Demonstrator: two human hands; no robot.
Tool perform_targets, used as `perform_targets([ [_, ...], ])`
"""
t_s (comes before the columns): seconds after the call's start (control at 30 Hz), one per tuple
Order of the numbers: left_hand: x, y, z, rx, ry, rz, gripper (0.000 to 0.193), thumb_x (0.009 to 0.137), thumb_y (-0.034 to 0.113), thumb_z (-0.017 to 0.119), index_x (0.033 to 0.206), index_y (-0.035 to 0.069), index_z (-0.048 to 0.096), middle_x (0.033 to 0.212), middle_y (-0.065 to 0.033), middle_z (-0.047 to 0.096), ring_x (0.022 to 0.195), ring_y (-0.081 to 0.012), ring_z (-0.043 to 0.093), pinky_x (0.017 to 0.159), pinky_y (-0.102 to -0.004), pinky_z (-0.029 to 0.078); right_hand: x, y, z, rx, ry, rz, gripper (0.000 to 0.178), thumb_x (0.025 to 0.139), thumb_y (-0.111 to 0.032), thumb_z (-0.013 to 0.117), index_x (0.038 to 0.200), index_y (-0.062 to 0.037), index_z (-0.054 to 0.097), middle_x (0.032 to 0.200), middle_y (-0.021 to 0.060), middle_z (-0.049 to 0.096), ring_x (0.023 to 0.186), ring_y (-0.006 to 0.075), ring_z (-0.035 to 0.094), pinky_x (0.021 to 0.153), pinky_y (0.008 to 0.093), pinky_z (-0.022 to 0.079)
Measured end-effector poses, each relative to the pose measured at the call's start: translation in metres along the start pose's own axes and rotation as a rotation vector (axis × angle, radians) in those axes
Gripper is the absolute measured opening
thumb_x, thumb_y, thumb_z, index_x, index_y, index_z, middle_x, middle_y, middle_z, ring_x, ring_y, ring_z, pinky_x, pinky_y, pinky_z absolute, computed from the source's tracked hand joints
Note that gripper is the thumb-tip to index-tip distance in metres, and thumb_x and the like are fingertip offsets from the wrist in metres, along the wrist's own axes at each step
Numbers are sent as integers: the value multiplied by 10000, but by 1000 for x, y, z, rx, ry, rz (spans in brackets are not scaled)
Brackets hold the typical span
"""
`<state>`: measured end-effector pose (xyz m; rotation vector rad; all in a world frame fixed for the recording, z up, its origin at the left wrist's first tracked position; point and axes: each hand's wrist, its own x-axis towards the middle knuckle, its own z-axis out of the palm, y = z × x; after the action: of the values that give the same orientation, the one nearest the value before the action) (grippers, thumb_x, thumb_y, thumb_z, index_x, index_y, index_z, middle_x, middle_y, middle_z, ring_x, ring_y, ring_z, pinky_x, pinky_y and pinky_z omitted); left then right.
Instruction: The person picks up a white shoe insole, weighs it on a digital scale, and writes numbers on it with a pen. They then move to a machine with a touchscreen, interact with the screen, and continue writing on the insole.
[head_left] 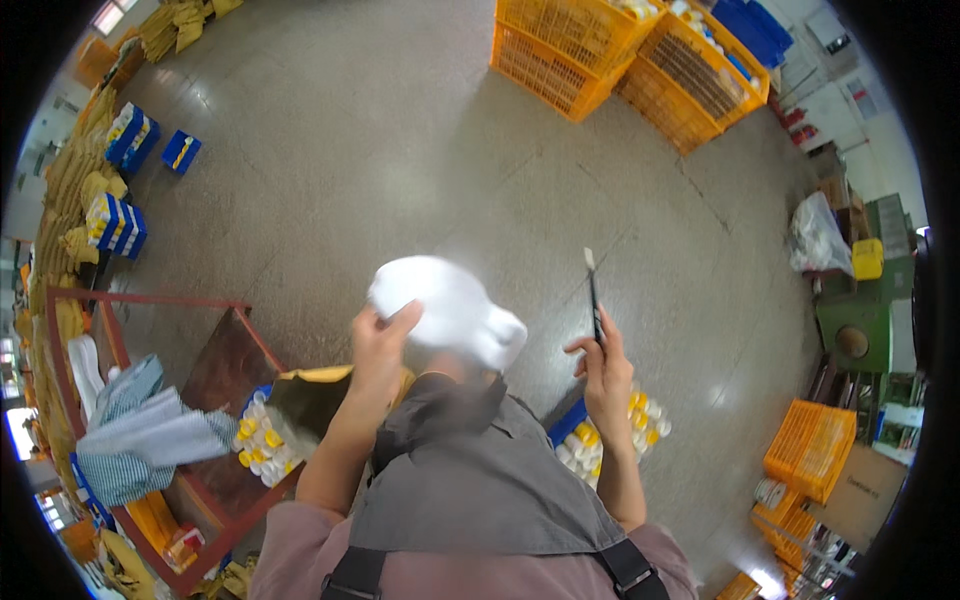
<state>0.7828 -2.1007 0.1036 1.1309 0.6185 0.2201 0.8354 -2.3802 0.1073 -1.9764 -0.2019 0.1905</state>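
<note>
Your left hand (382,338) pinches the left edge of a white rounded piece (437,295) between thumb and fingers, at twelve o'clock, close in front of your chest, its knobby end toward four o'clock. Your right hand (606,372), at one o'clock, grasps a slim dark tool (596,300), its pale tip pointing up, apart from the piece. From the left, blue boxes (127,228) stand at ten o'clock; checked cloth (150,440) lies on a red frame (150,298) at nine, with small white-and-yellow pieces (262,440) inside your left elbow's reach. Another such cluster (580,450) sits beside your right forearm at three; orange crates (570,75) stand at one, and a green machine (880,330) between two and three.
</note>
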Motion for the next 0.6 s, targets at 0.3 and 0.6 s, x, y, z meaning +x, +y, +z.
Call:
perform_targets([
  [0.3,243,64,-94,-110,702,-11,360,861,124,665,1152,-69,576,1064,-125,646,935,-218,637,819,-351,511,380,-38,120,1009,-929,328,474,1000,-324,475,1377,-46,404,1207,191,606,913,223,661,644,278,524],
  [0.6,600,245,-28,-263,394,239,493,855,210,694,1252,-29,526,1175,-119,610,1109,-230,570,958,-379,457,643,-53,186,573,-371,194,338,1046,-397,308,1036,-97,463,1000,135,654,832,181,619,714,313,500],
])
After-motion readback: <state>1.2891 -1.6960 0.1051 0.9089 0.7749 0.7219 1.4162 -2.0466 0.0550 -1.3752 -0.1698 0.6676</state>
